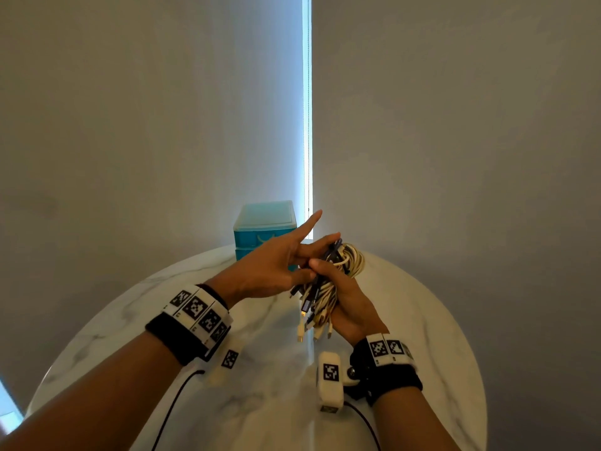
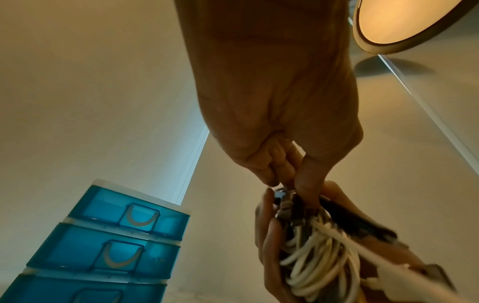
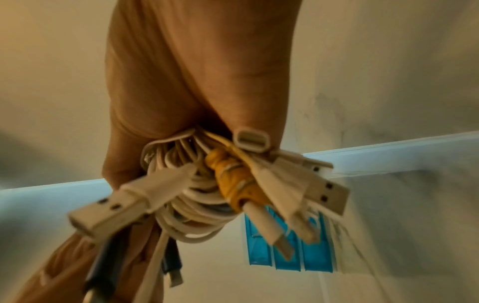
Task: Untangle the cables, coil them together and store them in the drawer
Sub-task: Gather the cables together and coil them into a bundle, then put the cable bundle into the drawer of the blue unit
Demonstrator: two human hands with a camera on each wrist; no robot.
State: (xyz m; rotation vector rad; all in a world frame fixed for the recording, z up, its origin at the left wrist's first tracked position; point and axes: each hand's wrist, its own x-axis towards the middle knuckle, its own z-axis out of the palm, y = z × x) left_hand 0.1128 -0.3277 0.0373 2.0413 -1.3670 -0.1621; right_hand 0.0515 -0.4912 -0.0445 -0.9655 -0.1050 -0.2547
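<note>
A bundle of cables [image 1: 346,260], white coils mixed with dark leads, is held above the round table. My right hand [image 1: 338,283] grips the bundle [image 3: 197,196] around its middle, and several USB plugs [image 1: 309,323] hang below the fist. My left hand [image 1: 305,258] pinches a dark lead [image 2: 285,197] at the top of the bundle [image 2: 311,258], its index finger sticking straight out. The blue drawer unit [image 1: 265,222] stands at the table's far edge, behind the hands. Its drawers [image 2: 108,235] are closed.
The white marble table [image 1: 422,320] curves away on both sides, with bare top in front of me. A grey wall and a bright window strip [image 1: 307,109] stand behind the drawer unit. A round ceiling lamp [image 2: 401,22] shows in the left wrist view.
</note>
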